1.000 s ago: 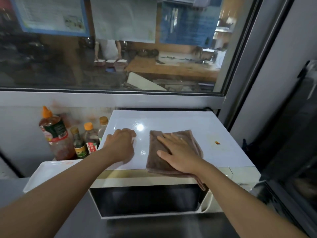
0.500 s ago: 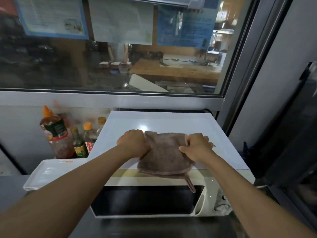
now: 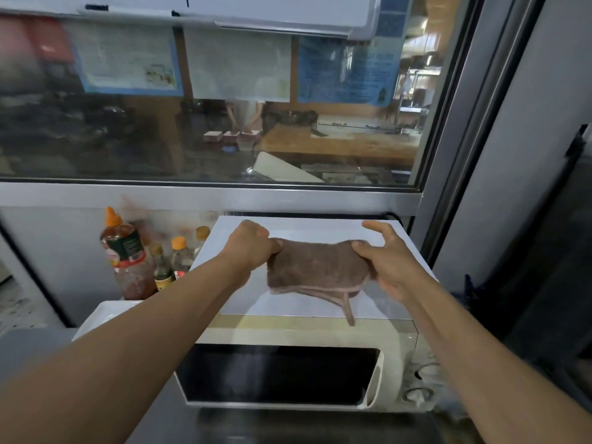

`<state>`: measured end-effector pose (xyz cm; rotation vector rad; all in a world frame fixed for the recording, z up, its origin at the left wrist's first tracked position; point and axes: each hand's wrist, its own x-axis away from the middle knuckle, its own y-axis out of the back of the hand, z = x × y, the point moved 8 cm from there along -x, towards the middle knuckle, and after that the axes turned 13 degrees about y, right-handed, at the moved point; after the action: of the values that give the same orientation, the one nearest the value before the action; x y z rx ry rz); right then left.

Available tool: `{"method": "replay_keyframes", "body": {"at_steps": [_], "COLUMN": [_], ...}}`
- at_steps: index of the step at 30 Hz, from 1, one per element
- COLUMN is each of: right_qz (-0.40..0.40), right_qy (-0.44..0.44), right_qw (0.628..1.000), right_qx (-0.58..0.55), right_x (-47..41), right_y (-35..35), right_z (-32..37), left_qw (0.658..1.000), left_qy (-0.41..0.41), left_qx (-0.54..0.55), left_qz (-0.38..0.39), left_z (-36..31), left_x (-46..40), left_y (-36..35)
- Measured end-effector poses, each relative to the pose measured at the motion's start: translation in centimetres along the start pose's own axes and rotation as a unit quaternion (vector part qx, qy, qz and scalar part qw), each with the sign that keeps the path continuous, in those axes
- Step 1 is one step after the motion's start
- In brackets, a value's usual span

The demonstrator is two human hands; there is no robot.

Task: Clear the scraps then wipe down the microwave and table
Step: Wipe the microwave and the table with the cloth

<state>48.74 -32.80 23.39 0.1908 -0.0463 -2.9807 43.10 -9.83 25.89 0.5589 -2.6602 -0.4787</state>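
A white microwave point(image 3: 298, 328) with a dark door window stands on the steel table point(image 3: 38, 344), below a wide glass window. A brown cloth point(image 3: 315, 267) hangs stretched just above the microwave's white top, a loose hem strip dangling over the front edge. My left hand point(image 3: 251, 246) grips the cloth's left end in a fist. My right hand point(image 3: 389, 262) pinches its right end between thumb and fingers, the index finger sticking out.
Several sauce and condiment bottles point(image 3: 128, 251) stand left of the microwave against the wall. A white tray point(image 3: 102, 315) lies in front of them. A dark appliance point(image 3: 551, 283) fills the right side. The microwave's knobs point(image 3: 419, 394) sit at its lower right.
One second ago my right palm pressed the cloth flat on the microwave top and my left hand lay beside it. Both hands then took the cloth's ends and have lifted it, stretched, off the top.
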Motion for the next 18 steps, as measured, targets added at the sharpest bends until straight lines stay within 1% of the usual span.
{"method": "replay_keyframes", "body": {"at_steps": [2,3,4,5,6,7,9,10,11,12,14,16,17,18], "right_qz": [0.055,0.080,0.095,0.097,0.088,0.074,0.041,0.026,0.016,0.011,0.008,-0.018,-0.046,-0.078], "right_qy": [0.037,0.061,0.086,0.110,0.132,0.153,0.186,0.193,0.191,0.179,0.138,0.113,0.113,0.120], "right_qw": [0.998,0.995,0.991,0.983,0.970,0.955,0.933,0.927,0.924,0.931,0.959,0.974,0.971,0.960], "right_qx": [-0.022,-0.007,0.039,0.108,0.182,0.243,0.304,0.321,0.330,0.318,0.248,0.196,0.208,0.242], "right_x": [0.6,0.9,1.3,1.6,2.0,2.5,3.4,3.7,4.0,4.1,4.5,5.1,5.3,5.5], "right_y": [-1.0,-1.4,-1.7,-1.8,-2.0,-2.3,-2.7,-2.7,-2.6,-2.4,-1.8,-1.0,-0.4,0.5], "right_z": [1.9,2.8,3.6,4.3,5.0,5.6,6.7,7.0,7.2,7.2,7.0,6.8,6.8,6.9], "left_qw": [0.996,0.994,0.994,0.996,0.996,0.993,0.973,0.966,0.964,0.966,0.972,0.976,0.977,0.977], "left_qy": [0.017,0.013,-0.004,-0.028,-0.056,-0.088,-0.144,-0.162,-0.175,-0.179,-0.174,-0.163,-0.157,-0.151], "left_qx": [0.075,0.083,0.059,0.020,-0.024,-0.075,-0.173,-0.193,-0.196,-0.186,-0.154,-0.115,-0.094,-0.076], "left_qz": [0.040,0.070,0.089,0.086,0.061,0.021,-0.045,-0.052,-0.042,-0.020,0.032,0.085,0.109,0.129], "left_z": [-0.1,-0.2,-0.5,-0.7,-0.9,-1.2,-2.0,-2.1,-2.2,-2.2,-2.1,-2.2,-2.3,-2.3], "left_x": [0.3,0.4,0.6,0.7,0.9,1.2,2.1,2.2,2.3,2.3,2.1,2.1,2.2,2.3], "left_y": [0.5,0.6,0.6,0.9,1.3,1.9,2.7,2.8,2.8,2.8,2.6,1.9,1.4,0.8]}}
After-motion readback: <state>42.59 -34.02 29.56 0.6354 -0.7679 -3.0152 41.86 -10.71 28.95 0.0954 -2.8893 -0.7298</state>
